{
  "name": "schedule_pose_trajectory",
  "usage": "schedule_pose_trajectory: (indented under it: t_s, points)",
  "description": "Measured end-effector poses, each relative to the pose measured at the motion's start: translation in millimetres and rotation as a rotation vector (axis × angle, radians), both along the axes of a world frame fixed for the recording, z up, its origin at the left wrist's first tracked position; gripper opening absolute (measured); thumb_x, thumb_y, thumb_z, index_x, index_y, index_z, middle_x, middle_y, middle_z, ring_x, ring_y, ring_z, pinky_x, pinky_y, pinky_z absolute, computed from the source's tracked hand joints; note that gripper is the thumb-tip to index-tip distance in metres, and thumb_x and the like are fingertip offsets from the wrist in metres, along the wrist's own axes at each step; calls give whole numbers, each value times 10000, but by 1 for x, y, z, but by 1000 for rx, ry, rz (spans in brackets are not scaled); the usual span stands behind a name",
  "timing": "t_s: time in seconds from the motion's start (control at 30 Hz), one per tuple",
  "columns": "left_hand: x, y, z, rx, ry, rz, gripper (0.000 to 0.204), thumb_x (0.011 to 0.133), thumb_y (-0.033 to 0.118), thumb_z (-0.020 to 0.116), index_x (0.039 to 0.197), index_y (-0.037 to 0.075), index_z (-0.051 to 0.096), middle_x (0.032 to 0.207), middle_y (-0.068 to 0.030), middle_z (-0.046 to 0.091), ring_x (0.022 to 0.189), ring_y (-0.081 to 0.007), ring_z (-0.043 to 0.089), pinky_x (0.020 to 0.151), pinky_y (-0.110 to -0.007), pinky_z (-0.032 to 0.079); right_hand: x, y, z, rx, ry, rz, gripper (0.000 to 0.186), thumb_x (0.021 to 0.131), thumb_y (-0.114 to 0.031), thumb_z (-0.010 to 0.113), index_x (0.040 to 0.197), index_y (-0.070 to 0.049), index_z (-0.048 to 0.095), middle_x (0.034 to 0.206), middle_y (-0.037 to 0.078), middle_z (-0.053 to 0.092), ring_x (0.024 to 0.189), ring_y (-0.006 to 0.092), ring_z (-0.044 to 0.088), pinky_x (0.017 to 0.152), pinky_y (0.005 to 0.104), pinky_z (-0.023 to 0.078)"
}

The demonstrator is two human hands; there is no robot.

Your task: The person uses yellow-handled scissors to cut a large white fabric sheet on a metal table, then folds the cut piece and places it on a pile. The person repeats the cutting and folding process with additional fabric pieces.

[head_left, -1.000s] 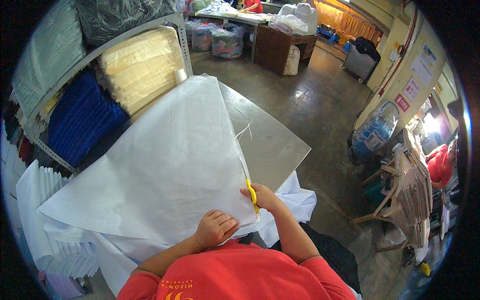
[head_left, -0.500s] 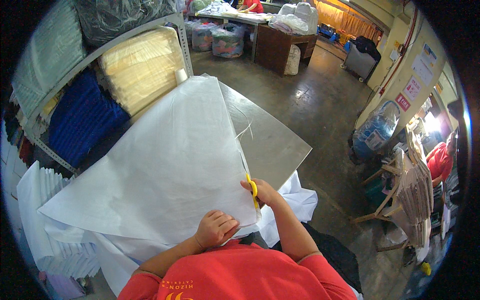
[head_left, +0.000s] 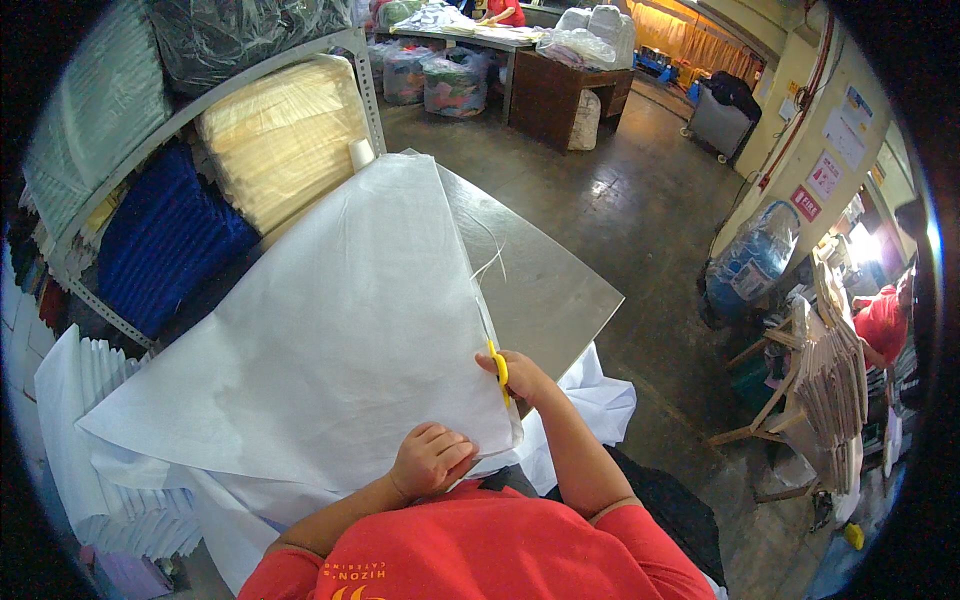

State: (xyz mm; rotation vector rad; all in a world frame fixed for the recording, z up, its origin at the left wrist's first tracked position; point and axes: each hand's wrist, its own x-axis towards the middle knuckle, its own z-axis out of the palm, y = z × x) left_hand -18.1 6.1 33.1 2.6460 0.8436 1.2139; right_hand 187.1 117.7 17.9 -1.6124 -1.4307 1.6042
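A big folded white cloth [head_left: 300,320] lies over a metal-topped table [head_left: 560,290], its right edge running down the tabletop, where thin white strips hang loose. My right hand [head_left: 520,378] is closed on yellow-handled scissors [head_left: 500,365] at that edge, in its lower half. My left hand [head_left: 430,458] rests at the cloth's near edge, below and left of the scissors, fingers curled onto the fabric. The scissors' blades are hard to make out. More loose white fabric [head_left: 610,390] spills below the metal top on the right.
At left are a shelf rack [head_left: 370,90] of wrapped fabric bundles and pleated white cloth [head_left: 110,430]. Behind stand a brown desk [head_left: 540,100], bags [head_left: 450,85] and a red-sleeved person [head_left: 505,15]. At right are a wrapped blue container [head_left: 745,265], stacked folded pieces [head_left: 830,400] and another person [head_left: 880,325].
My right hand and the scissors have moved slightly upward along the cloth's right edge, away from my body. My left hand stays put. The person at right has shifted a little.
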Motion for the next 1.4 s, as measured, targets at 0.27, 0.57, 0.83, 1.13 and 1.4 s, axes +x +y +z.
schedule_pose_trajectory:
  t_s: [0.27,0.57,0.83,1.13,1.4]
  points:
    - [0,-1,1,-14,-5,7,158,704,93,719,831,107,626,808,-19,630,727,-203,593,681,-343,487,-1,4,-12,49,-5,12,562,860,-484,623,1055,43,638,866,112,657,733,190,614,663,336,493]
    - [0,-2,0,-15,16,22,176,696,103,725,843,119,629,815,-12,624,741,-207,589,700,-349,481,1,1,-1,49,-1,20,587,831,-533,637,1021,22,635,772,70,618,636,155,572,567,310,468]
    - [-1,-2,-1,11,-12,21,195,698,107,733,857,117,622,811,-10,620,729,-206,586,678,-349,479,-1,0,8,1,86,-49,642,834,-545,617,972,81,636,817,136,637,695,194,601,609,349,481]
    - [-1,-1,0,19,-13,17,179,700,109,734,843,111,625,812,-12,621,726,-202,585,686,-347,482,-4,23,-19,34,71,-27,665,826,-572,608,959,78,651,803,151,650,667,222,616,619,352,487]
    - [-3,-1,1,7,2,9,188,701,110,726,858,109,623,820,-12,622,727,-205,585,684,-346,479,-4,26,-17,45,-32,-24,678,825,-581,599,946,84,653,835,161,662,685,250,630,641,366,491]
